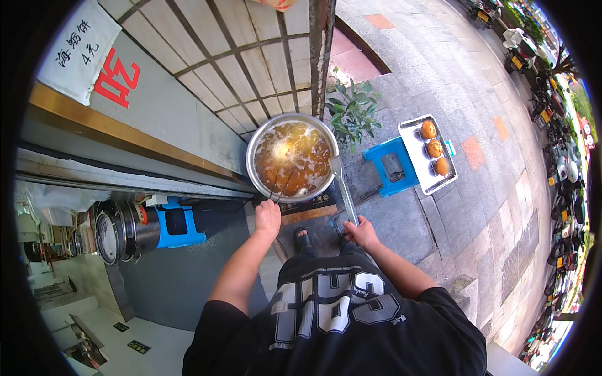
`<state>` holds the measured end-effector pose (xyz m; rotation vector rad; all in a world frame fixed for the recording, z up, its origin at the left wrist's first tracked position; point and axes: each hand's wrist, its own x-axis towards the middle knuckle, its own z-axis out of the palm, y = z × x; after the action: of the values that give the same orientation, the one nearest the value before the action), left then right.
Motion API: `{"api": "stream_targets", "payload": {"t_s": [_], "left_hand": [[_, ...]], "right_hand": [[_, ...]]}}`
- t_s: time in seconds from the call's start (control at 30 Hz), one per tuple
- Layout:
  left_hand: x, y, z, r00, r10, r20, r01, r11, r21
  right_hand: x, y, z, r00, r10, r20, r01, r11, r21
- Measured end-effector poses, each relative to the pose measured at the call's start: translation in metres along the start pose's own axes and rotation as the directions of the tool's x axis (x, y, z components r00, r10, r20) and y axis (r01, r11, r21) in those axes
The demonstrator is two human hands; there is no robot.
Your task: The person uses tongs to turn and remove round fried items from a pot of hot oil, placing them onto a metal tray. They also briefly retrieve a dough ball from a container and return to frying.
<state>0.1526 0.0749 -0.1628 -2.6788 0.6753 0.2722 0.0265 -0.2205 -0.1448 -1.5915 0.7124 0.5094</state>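
A round metal pot (252, 165) of bubbling golden-brown oil (291, 157) stands before me on an electric cooker (316, 202). My left hand (268, 217), at the pot's near left rim, grips thin dark sticks or wires whose far ends reach into the oil; what they hold is hidden. My right hand (361, 232) is closed around the near end of long metal tongs (347, 192), which lean against the pot's right rim. Farther right, a metal tray with a wire rack (425, 181) holds three round fried cakes (435, 149).
The tray sits beside and partly over a blue plastic stool (390, 167). A leafy plant (352, 113) grows right of the pot, next to a tiled wall (240, 56). At left are a glass panel, another blue stool (181, 225) and a large steel pot (127, 230). Parked scooters line the far right.
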Motion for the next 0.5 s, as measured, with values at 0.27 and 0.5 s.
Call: {"api": "stream_targets", "payload": {"t_s": [0.27,0.5], "left_hand": [[0.000,-0.007,-0.027,0.978,-0.155,0.136,0.181,0.961,-0.208],[0.000,-0.011,-0.051,0.716,0.144,0.683,0.695,-0.048,-0.718]], "right_hand": [[-0.026,0.004,-0.027,0.995,0.067,-0.075,-0.065,0.997,0.028],[-0.021,-0.001,-0.030,0.997,0.050,-0.056,-0.053,0.997,-0.053]]}}
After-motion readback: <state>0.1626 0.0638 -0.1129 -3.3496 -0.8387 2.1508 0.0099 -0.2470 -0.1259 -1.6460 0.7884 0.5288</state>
